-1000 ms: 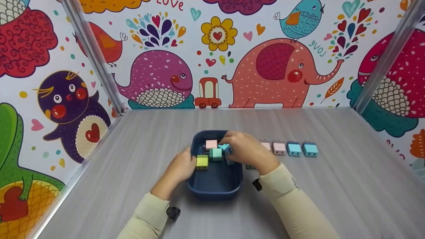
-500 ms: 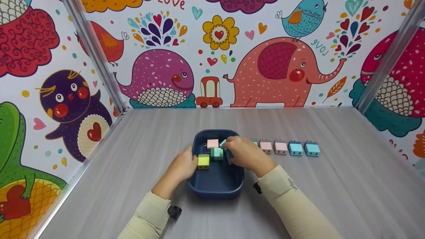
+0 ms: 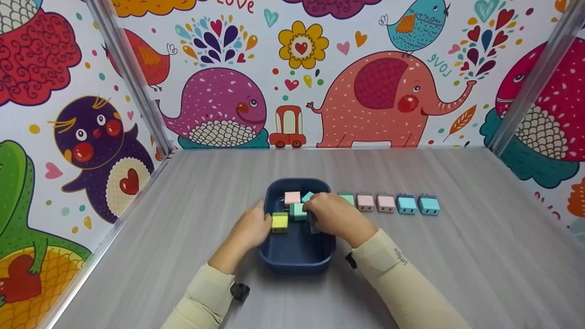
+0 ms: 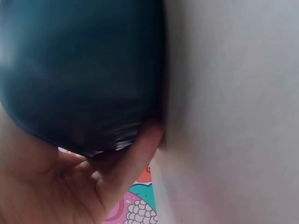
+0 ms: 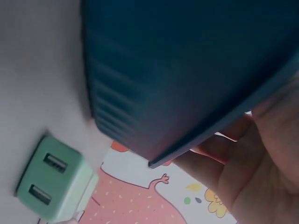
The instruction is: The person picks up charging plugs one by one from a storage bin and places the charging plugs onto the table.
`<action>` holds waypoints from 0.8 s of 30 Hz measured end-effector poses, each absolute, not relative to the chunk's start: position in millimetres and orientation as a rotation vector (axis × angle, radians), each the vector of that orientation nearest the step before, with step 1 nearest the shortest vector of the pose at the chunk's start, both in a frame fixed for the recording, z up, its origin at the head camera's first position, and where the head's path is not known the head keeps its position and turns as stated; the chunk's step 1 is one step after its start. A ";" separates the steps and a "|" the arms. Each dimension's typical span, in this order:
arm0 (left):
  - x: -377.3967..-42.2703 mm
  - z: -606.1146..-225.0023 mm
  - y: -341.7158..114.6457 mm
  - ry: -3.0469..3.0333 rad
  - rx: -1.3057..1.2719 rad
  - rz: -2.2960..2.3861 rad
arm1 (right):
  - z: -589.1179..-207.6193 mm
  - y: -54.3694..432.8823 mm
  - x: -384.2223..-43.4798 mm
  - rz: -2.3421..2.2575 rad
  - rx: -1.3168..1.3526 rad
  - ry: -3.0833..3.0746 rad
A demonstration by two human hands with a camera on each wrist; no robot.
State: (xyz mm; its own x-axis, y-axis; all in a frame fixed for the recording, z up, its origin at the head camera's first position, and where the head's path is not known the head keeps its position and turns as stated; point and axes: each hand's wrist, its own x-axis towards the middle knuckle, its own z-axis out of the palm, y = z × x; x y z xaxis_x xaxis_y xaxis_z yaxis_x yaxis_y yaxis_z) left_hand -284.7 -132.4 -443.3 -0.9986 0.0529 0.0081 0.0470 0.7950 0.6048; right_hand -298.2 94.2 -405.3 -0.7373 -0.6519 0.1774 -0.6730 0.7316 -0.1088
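Note:
A dark blue plastic bin (image 3: 297,262) stands on the table and holds several USB chargers. My left hand (image 3: 250,227) grips the bin's left rim; in the left wrist view its fingers (image 4: 140,147) lie against the outer wall. Over the right rim, my right hand (image 3: 340,214) reaches inside, fingers bent round a dark blue charger (image 3: 313,224) that is mostly hidden beneath it. A light blue charger (image 3: 307,197) lies just beyond its fingertips. Beside them are a pink charger (image 3: 292,198), a green charger (image 3: 298,212) and a yellow charger (image 3: 279,222).
Right of the bin, a row holds a green charger (image 3: 346,198), two pink chargers, one of them the nearer pink charger (image 3: 365,202), and two blue chargers ending at the outer blue charger (image 3: 429,204). Another green charger (image 5: 51,177) shows beside the bin in the right wrist view.
My right hand has drawn slightly toward me inside the bin, uncovering the green charger at the row's left end. The left hand keeps its grip on the rim.

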 end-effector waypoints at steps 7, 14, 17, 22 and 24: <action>-285.0 -444.0 -132.8 2.963 0.079 1.002 | -398.6 89.4 -290.4 0.297 1.091 -2.907; -283.7 -442.3 -131.6 2.961 0.083 1.001 | -394.7 84.8 -281.7 0.313 1.092 -2.963; -283.4 -442.2 -131.6 2.962 0.085 1.001 | -396.4 83.3 -280.9 0.305 1.132 -2.911; -283.9 -443.1 -132.4 2.972 0.107 1.005 | -405.0 80.4 -284.7 0.266 1.194 -2.807; -284.2 -443.5 -132.5 2.971 0.110 1.012 | -409.8 78.5 -286.4 0.247 1.200 -2.787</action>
